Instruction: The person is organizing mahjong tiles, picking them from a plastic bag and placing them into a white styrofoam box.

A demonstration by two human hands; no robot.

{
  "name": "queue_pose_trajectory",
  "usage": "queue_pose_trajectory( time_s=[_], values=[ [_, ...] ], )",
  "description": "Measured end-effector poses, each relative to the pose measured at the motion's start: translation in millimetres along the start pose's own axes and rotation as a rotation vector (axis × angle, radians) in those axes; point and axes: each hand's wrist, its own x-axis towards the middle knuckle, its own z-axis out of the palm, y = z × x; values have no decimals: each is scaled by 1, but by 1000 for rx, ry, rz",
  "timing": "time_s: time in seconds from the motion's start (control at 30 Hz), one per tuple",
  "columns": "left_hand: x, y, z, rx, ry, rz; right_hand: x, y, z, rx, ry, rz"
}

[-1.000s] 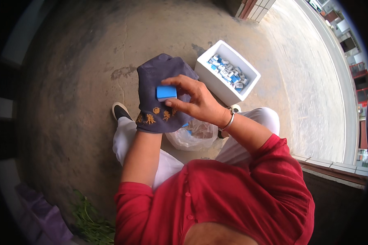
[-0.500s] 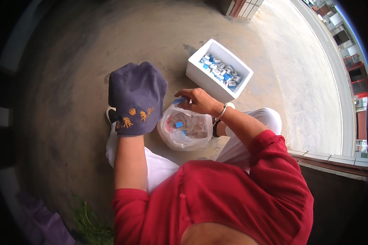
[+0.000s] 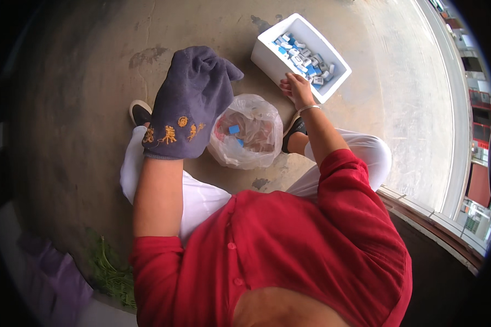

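A dark purple-grey cloth cover (image 3: 193, 98) with yellow embroidery swallows my left hand to the wrist. Its closed end is bunched, with one corner sticking out to the right; my fingers inside are hidden. My right hand (image 3: 297, 90) is at the near side of a white foam box (image 3: 273, 57), fingers loosely bent and slightly apart, with nothing visible in them. Many small blue-and-white boxes (image 3: 304, 57) lie jumbled inside the foam box. Between my feet stands an open clear plastic bag (image 3: 232, 158), holding a small blue piece (image 3: 234, 129) and crumpled clear plastic.
My dark shoes (image 3: 142, 113) flank the bag on the concrete floor (image 3: 109, 65). Green leafy stems (image 3: 112, 270) and purple fabric (image 3: 60, 278) lie at the lower left. A tiled ledge (image 3: 420, 215) runs along the right, near a road.
My right hand has left the plastic bag's rim, where a blue piece was at its fingers, and moved right to the foam box. The cloth's end has bunched up. The view has shifted.
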Motion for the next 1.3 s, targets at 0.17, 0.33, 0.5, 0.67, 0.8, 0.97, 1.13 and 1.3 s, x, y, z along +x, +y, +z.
queue_pose_trajectory(
  time_s=[0.17,0.33,0.5,0.67,0.8,0.97,1.13,1.3],
  values=[
    [1,36,2,1317,-246,291,-32,67,71,-573,-622,116],
    [2,25,-3,1469,-241,176,-67,141,103,-1272,-628,-291],
    [5,-9,-9,1039,23,-59,-61,166,115,-1501,-716,-468],
    [20,26,-9,1321,-1,171,-52,164,124,-1530,-769,-453],
    [23,37,-8,1438,-49,8,-56,159,118,-1580,-762,-430],
    [34,51,-9,1465,-70,-141,-62,166,101,-1582,-706,-357],
    [37,69,-1,1465,-69,-276,-54,111,112,-1572,-913,-42],
    [44,90,2,1448,-80,-385,-57,-12,117,-1182,-1212,-131]
  ],
)
